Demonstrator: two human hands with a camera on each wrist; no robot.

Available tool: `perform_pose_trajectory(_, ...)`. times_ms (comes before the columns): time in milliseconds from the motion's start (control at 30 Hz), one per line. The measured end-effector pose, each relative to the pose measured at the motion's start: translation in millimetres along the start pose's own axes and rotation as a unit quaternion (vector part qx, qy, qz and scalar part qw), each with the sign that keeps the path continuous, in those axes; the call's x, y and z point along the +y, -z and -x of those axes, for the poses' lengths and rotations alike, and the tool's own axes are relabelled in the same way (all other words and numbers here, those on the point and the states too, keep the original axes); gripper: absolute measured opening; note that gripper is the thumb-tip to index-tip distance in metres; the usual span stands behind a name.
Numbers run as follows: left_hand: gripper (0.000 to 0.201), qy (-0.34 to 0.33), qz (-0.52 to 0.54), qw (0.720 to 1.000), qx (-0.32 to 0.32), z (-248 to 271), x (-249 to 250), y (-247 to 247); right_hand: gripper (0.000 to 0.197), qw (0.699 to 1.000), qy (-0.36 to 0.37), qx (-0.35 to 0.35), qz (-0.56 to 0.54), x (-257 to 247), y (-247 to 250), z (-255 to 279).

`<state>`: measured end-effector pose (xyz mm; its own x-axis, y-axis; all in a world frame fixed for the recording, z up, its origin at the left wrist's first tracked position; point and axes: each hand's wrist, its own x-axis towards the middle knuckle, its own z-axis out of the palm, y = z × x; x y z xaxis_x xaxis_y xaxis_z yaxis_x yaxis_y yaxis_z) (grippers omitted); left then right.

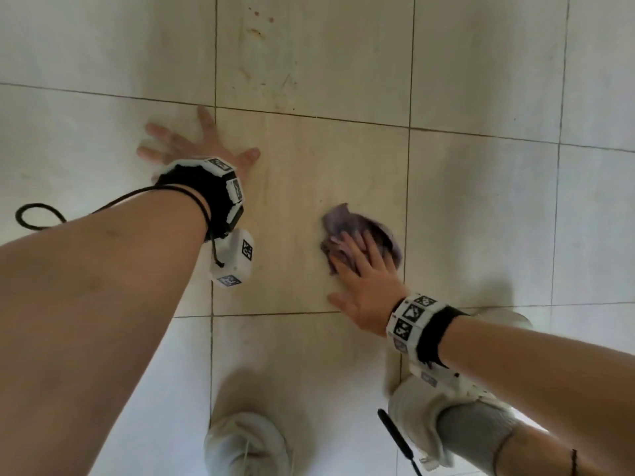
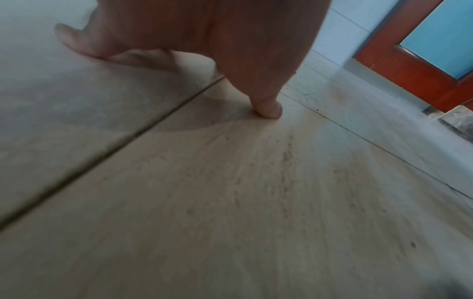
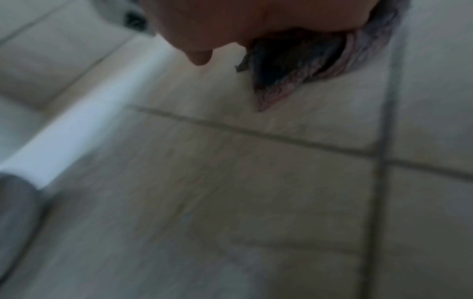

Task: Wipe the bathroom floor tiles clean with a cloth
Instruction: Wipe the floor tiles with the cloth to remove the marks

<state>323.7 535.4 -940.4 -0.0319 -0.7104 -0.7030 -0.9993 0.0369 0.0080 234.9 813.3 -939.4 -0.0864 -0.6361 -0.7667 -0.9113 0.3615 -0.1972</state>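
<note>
A crumpled purple-grey cloth (image 1: 367,231) lies on a beige floor tile (image 1: 302,187) in the head view. My right hand (image 1: 364,273) presses flat on the cloth with straight fingers, thumb out to the left. The right wrist view shows the cloth (image 3: 320,66) bunched under the palm. My left hand (image 1: 192,146) is spread flat on the floor to the left, across a grout line, holding nothing. In the left wrist view its thumb (image 2: 266,107) and fingers (image 2: 76,42) touch the tile. Brownish stains (image 1: 257,32) mark the tile further ahead.
My two shoes (image 1: 247,441) (image 1: 426,417) stand at the bottom of the head view. A cable loop (image 1: 37,218) hangs by the left forearm. A red-brown door frame (image 2: 409,66) with a blue panel stands beyond the left hand. A white pipe-like edge (image 3: 84,129) runs left of the cloth.
</note>
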Motion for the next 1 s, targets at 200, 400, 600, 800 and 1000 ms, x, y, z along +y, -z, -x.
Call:
perform_pose_trajectory(200,0.095,-0.036,-0.025,0.999,-0.004,-9.5,-14.0,-0.6,0.068,0.986,0.108,0.058,0.111,-26.8,46.4,-72.5)
perform_pose_trajectory(400,0.092,-0.064,-0.039,0.997,0.012,-19.2,-27.6,-7.8,0.063,0.993,0.014,0.112,0.040,-6.6,130.4,-134.4)
perform_pose_trajectory(600,0.092,-0.074,-0.034,0.997,0.015,-16.5,-27.9,-7.4,0.073,0.986,0.120,0.085,0.082,-25.2,91.6,-81.7)
perform_pose_trajectory(800,0.090,-0.075,-0.032,0.997,0.014,-14.8,-28.1,-7.4,0.059,0.962,0.186,0.051,0.194,-18.6,71.6,-86.3)
perform_pose_trajectory(1000,0.092,-0.076,-0.023,0.997,0.008,-18.0,-28.8,-7.2,0.058,0.982,0.125,0.078,0.121,-8.6,115.0,-102.5)
